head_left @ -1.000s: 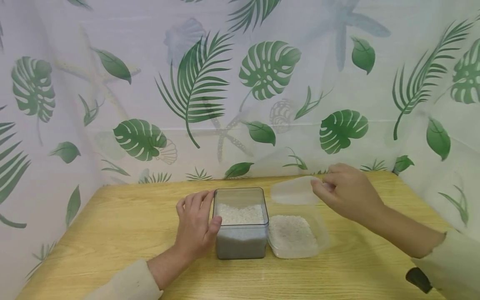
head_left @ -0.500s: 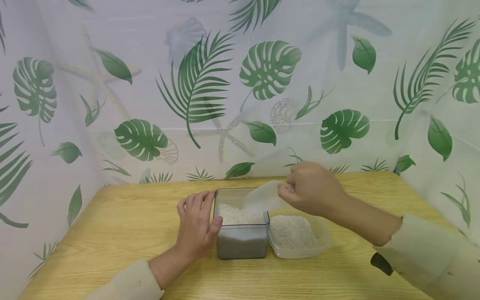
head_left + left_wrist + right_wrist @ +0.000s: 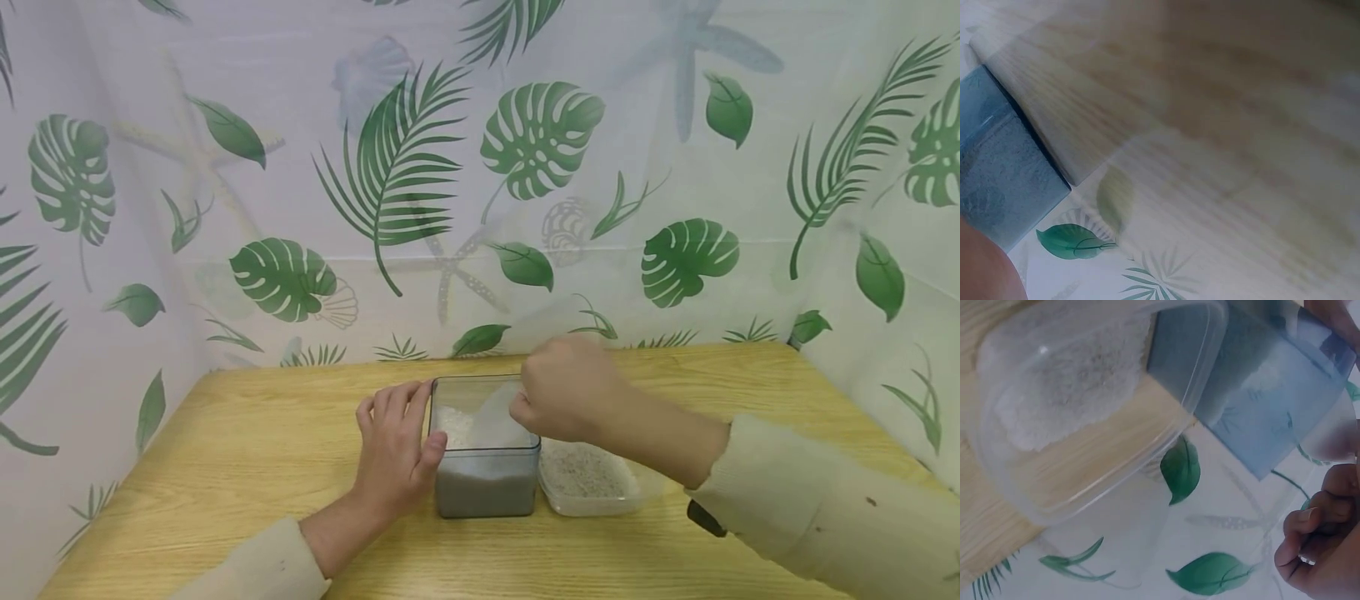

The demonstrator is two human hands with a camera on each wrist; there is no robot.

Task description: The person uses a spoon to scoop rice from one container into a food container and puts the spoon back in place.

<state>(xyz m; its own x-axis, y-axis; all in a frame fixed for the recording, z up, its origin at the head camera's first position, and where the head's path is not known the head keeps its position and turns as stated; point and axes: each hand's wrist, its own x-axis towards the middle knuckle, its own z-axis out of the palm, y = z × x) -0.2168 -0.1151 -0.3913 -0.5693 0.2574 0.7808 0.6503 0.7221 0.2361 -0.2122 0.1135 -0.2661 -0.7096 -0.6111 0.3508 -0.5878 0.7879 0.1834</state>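
The right arm (image 3: 660,437) is stretched from four o'clock. The left hand (image 3: 397,442) grips a square, smoke-tinted container (image 3: 486,493) at the head view's six o'clock, partly full; the right hand (image 3: 566,390) grips a cloudy scoop (image 3: 497,423), tilted over white rice (image 3: 452,425).

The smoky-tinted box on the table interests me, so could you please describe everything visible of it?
The smoky-tinted box looks like see-through plastic, with straight walls, slightly rounded corners and a thin dark rim. It stands upright on the table, open-topped and partly filled with white, rice-like grains. The left hand grips its left side, thumb at the near corner. A translucent scoop in the right hand tilts at its opening; whether they touch is unclear. A clear tub sits close on its right.
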